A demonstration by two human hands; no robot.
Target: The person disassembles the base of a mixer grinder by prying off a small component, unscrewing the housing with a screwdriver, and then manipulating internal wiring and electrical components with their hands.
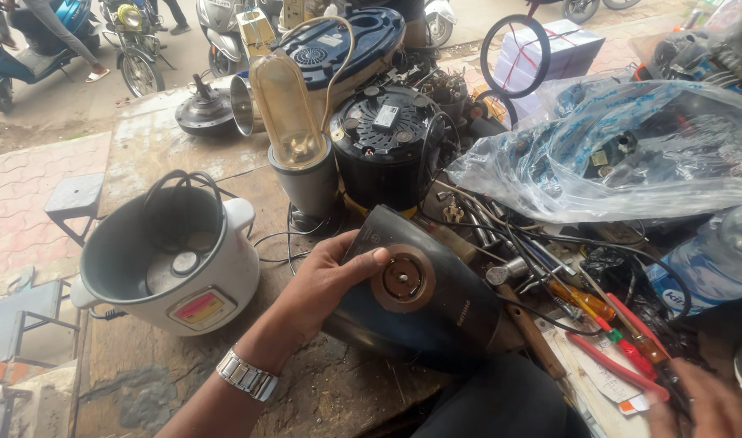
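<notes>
Gripping the dark mixer base (436, 300) from its 9 o'clock side, the left hand (322, 284) closes around the edge of the housing, and the thumb lies on top, touching the round brown coupling plate (403, 278). A metal wristwatch (247, 375) sits on the left wrist. The mixer base lies tilted on the worn wooden workbench (144, 146), near the centre of the view, with its coupling facing up.

The right hand (707, 401) is at 4 o'clock from the base, low in the corner of the view, and only a part of it shows; if it is closed or relaxed cannot be told. It is just beside a group of red-handled screwdrivers (622, 349) and some papers.

At 9 o'clock from the base stands a white rice cooker (176, 259), open, with a black cord lying over its rim. At 12 o'clock stands a blender jar (288, 113) of yellowish plastic on a grey motor unit, and beside it a black round appliance base (383, 146). At 2 o'clock a clear plastic bag (622, 154) covers some parts. Many wires and tools lie between the bag and the mixer base.
</notes>
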